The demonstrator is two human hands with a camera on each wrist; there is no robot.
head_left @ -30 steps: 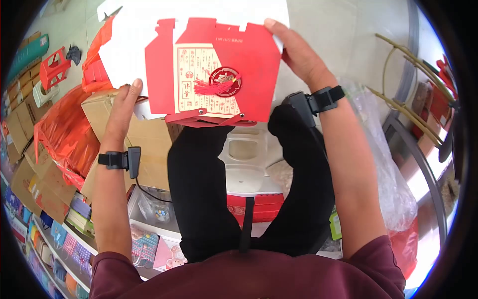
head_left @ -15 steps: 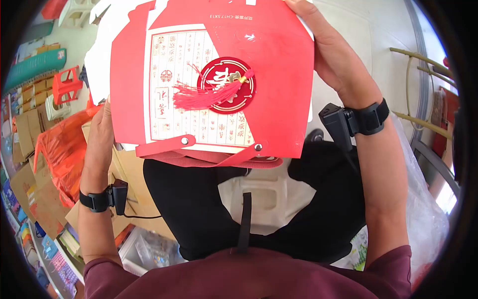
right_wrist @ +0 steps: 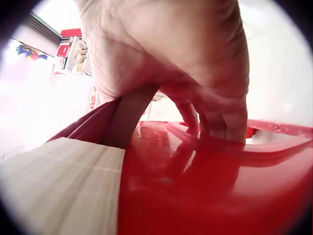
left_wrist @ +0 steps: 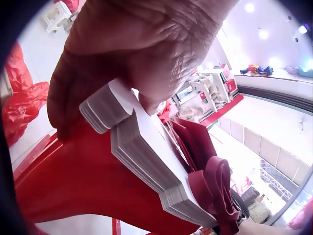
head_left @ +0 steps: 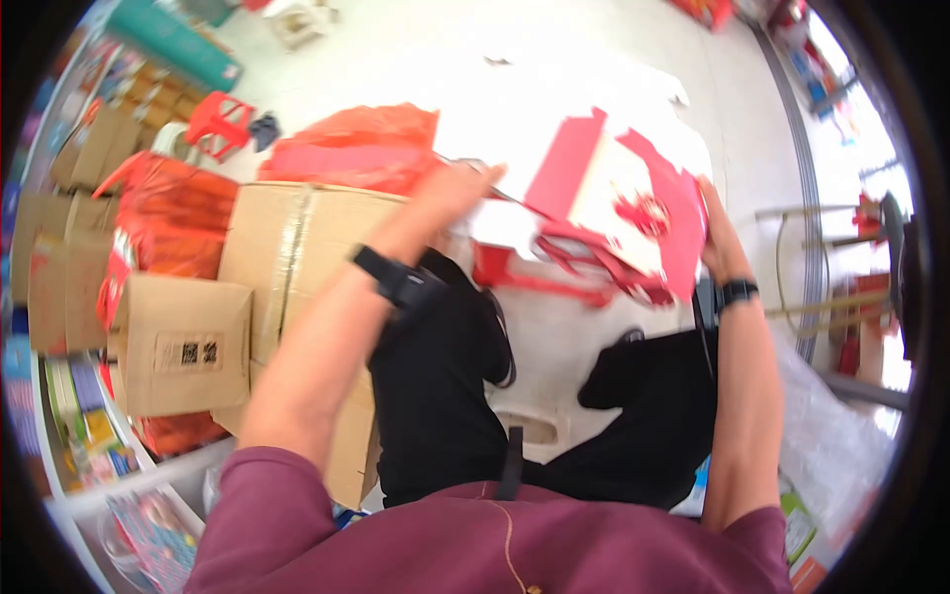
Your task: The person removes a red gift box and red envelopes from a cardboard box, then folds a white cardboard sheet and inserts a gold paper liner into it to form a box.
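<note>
A stack of flat-folded red gift boxes [head_left: 584, 178], with white undersides, a cream printed panel and a tasselled round emblem, lies low in front of my knees. Red strap handles [left_wrist: 215, 188] hang from its near side. My left hand [head_left: 460, 193] grips the stack's left end; in the left wrist view the thumb and fingers close around the layered white edges [left_wrist: 144, 152]. At the right edge my right hand [head_left: 722, 238] holds the stack, its fingers [right_wrist: 215, 125] reaching down beside the red flaps [right_wrist: 105, 122]. A glossy red plastic stool [head_left: 539, 282] shows underneath.
Cardboard cartons [head_left: 317, 238] and orange-red plastic bags [head_left: 356, 148] crowd the left. A small red stool [head_left: 220, 124] stands farther back. Clear plastic wrapping [head_left: 831, 406] and a metal-framed chair [head_left: 821, 267] are at the right.
The stack has gone from close before the camera down and to the right, onto the red stool. Both hands went with it, and the view has turned, showing more cartons.
</note>
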